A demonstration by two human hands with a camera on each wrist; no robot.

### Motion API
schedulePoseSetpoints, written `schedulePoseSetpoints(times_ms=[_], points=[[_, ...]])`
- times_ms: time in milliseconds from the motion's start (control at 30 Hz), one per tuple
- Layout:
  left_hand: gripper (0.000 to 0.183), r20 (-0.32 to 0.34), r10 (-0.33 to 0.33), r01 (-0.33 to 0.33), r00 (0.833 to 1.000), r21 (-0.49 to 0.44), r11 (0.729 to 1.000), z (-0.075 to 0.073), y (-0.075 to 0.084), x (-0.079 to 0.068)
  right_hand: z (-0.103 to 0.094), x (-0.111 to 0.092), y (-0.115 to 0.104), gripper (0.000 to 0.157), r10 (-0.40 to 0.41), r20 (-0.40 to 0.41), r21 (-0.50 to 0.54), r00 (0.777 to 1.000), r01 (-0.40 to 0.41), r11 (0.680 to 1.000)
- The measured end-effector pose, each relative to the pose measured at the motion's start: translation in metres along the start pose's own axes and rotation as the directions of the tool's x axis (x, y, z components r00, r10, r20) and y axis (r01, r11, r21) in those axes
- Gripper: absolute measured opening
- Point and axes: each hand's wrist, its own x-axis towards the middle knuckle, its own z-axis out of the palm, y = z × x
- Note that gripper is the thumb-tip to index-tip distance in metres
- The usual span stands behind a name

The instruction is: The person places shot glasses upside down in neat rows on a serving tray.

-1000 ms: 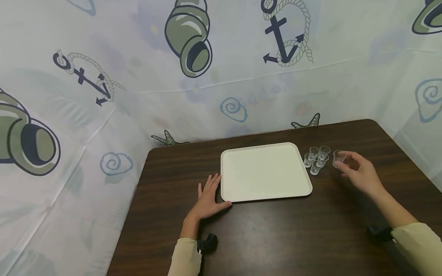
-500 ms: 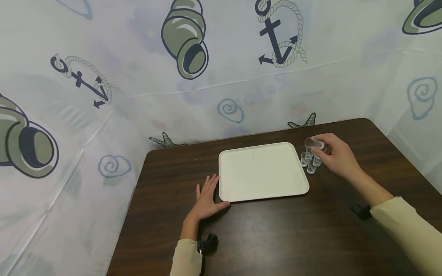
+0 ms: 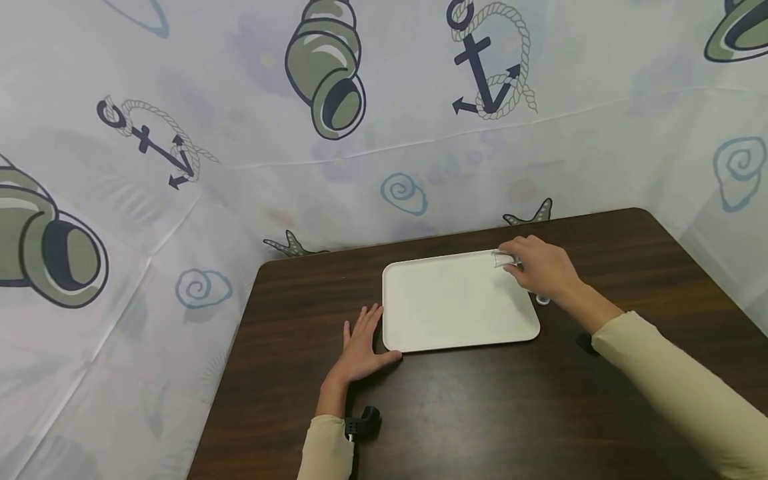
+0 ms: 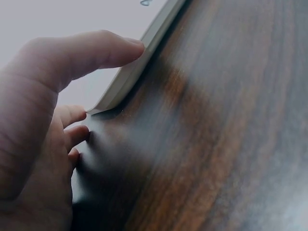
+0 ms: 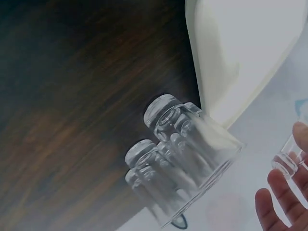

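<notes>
A small clear shot glass (image 3: 503, 259) is pinched in the fingers of my right hand (image 3: 544, 268), tilted on its side above the back right corner of the cream tray (image 3: 456, 300). The right wrist view also catches this glass (image 5: 287, 161) at its right edge. My left hand (image 3: 360, 351) lies with fingers spread at the tray's front left corner, fingertips and thumb touching the rim. A cluster of several other shot glasses (image 5: 178, 159) stands upright beside the tray's right edge. In the head view my right hand hides most of them; one glass base (image 3: 543, 300) shows below it.
The dark wood table (image 3: 474, 413) reaches back to a patterned cloth wall (image 3: 336, 193). A black device (image 3: 363, 423) is strapped on the left wrist, and another (image 3: 587, 344) shows under the right forearm.
My right hand has carried the shot glass leftward from beside the cluster, over the other glasses, to above the tray's back right corner, tipping it sideways. The left hand stays put.
</notes>
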Motion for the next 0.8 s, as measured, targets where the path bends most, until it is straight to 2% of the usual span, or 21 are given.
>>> schedulePoseSetpoints(times_ms=[133, 267, 367, 633, 800], points=[[0.100, -0.010, 0.004, -0.004, 1.000, -0.017, 1.000, 0.000, 0.000, 0.000, 0.011, 0.008, 0.000, 0.039, -0.102, 0.010, -0.095, 0.995, 0.103, 0.990], [0.100, -0.009, 0.000, -0.001, 1.000, -0.019, 1.000, 0.000, 0.001, 0.000, 0.021, 0.012, -0.001, 0.033, -0.199, 0.038, -0.222, 0.979, 0.202, 0.954], [0.101, -0.002, -0.007, 0.007, 1.000, -0.013, 1.000, 0.000, 0.001, 0.000, 0.025, 0.013, -0.002, 0.027, -0.245, 0.067, -0.278, 0.967, 0.253, 0.926], [0.101, -0.009, -0.011, 0.011, 1.000, -0.007, 1.000, 0.000, 0.002, -0.001, 0.033, 0.014, -0.005, 0.025, -0.220, 0.160, -0.306, 0.962, 0.260, 0.916], [0.101, -0.003, -0.016, 0.016, 1.000, -0.005, 1.000, 0.000, 0.003, -0.001, 0.038, 0.016, -0.004, 0.024, -0.209, 0.184, -0.326, 0.960, 0.261, 0.909]])
